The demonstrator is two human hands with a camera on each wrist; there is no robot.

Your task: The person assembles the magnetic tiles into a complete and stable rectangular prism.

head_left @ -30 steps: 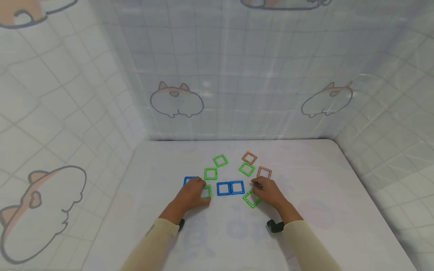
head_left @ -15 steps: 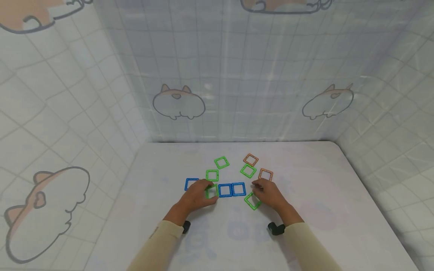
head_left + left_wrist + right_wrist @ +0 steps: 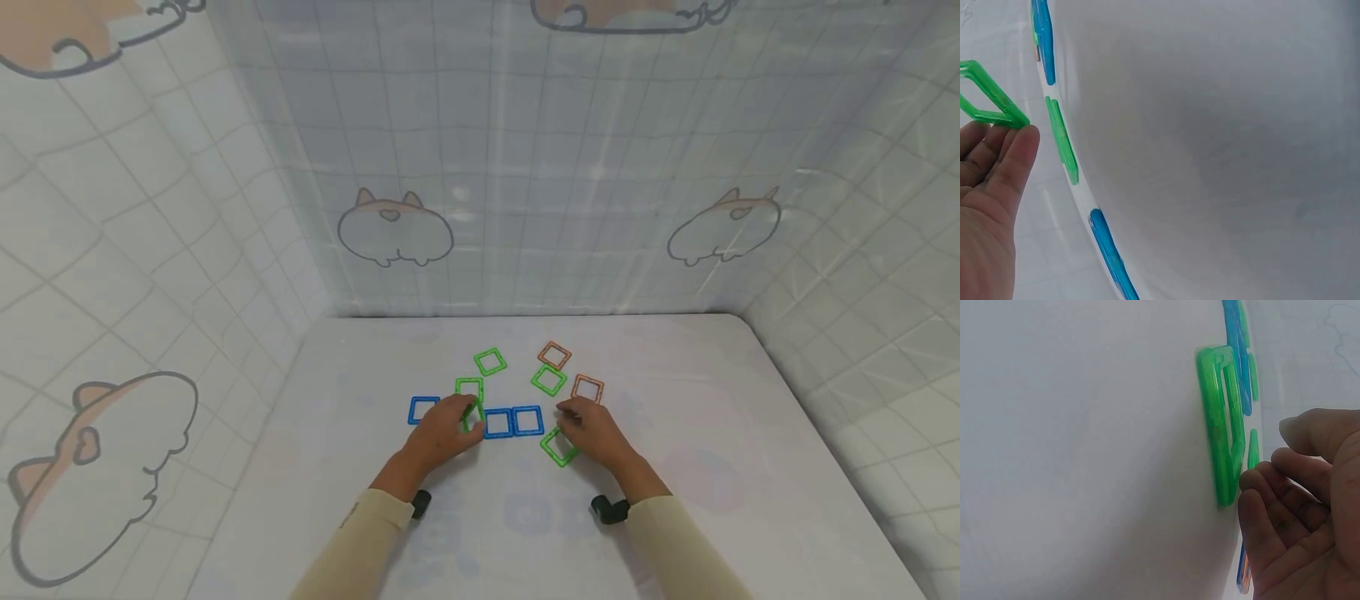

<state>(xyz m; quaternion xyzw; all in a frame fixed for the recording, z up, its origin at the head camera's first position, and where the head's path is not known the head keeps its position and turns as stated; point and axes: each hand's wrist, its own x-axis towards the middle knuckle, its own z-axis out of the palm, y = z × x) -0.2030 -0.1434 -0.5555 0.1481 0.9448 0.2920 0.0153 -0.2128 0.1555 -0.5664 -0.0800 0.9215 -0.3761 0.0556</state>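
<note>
Pinched lightly in left hand [image 3: 442, 431]: thin, stiff, light green square frame [image 3: 472, 416], best held by edge; right hand [image 3: 596, 433] loosely curled, empty.

Both hands [image 3: 442, 433] low, fingers [image 3: 1019, 153] curled

Head looks down; wrists skim table [image 3: 720, 467] closely.

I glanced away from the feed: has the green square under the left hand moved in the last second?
Yes. The left hand has slid the green square rightward until it reaches the blue pair, which kept its place.
</note>
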